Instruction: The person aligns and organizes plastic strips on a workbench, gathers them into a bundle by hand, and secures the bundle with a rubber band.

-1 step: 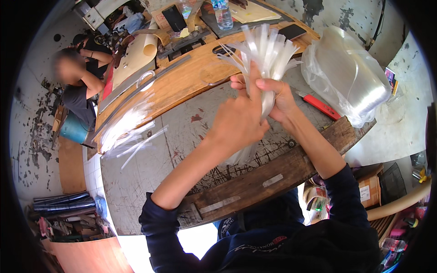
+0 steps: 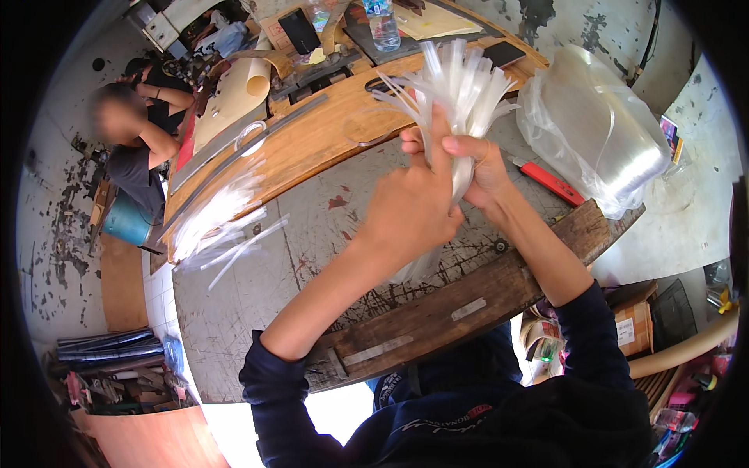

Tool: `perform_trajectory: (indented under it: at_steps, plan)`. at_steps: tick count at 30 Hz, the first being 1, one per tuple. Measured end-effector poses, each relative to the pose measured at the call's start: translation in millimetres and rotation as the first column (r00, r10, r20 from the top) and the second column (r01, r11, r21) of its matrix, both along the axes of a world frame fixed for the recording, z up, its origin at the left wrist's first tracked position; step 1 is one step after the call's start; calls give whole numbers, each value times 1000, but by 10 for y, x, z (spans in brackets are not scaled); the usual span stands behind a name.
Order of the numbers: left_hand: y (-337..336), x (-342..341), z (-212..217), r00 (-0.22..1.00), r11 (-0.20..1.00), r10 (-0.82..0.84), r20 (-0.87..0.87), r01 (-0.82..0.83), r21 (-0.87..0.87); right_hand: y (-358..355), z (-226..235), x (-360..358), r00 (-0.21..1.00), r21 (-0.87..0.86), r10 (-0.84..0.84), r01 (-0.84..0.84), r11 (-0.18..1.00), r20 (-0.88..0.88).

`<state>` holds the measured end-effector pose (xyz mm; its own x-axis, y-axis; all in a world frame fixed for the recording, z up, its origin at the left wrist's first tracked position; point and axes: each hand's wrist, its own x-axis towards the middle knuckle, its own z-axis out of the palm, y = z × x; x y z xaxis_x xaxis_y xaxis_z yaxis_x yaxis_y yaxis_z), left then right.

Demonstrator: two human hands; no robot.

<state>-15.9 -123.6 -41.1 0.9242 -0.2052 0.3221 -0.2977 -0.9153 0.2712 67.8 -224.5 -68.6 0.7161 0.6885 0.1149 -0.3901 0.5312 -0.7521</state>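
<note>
A bundle of thin translucent plastic strips [image 2: 462, 86] stands upright in my two hands, its ends fanning out at the top. My left hand [image 2: 412, 204] is closed around the strips, with its back toward me. Next to it, my right hand [image 2: 482, 173] grips the bundle from the right, thumb laid across the strips. The lower ends show below my left hand, close above the scratched grey tabletop [image 2: 304, 234]. How the strips lie inside my fingers is hidden.
A red cutter knife [image 2: 550, 183] lies right of my hands, before a big plastic-wrapped clear roll [image 2: 597, 125]. More loose strips [image 2: 218, 222] lie at the left. A wooden beam [image 2: 437, 312] edges the near side. Another person [image 2: 140, 132] sits far left.
Both hands and the strip bundle have shifted very slightly to the right. My grip looks the same.
</note>
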Motion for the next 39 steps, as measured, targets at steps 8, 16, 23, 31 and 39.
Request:
perform_trajectory:
  at_steps: [8,16,23,31,39]
  plan:
    - [-24,-39,6,996,999,-2,86,5,-32,-40,-60,100,998,108,55,-59,992,36]
    - [176,-93,116,995,887,-68,-78,24,-462,-55,79,-28,979,-135,-183,195,972,95]
    - [205,-29,13,981,937,54,187,15,-350,-59,14,46,971,-138,-199,216,967,129]
    - [-11,15,-45,979,766,-187,76,194,-613,-79,83,-21,974,-15,-142,147,989,179]
    - [459,-49,157,953,651,-287,-98,119,-750,-105,221,-56,926,-281,-120,229,932,357]
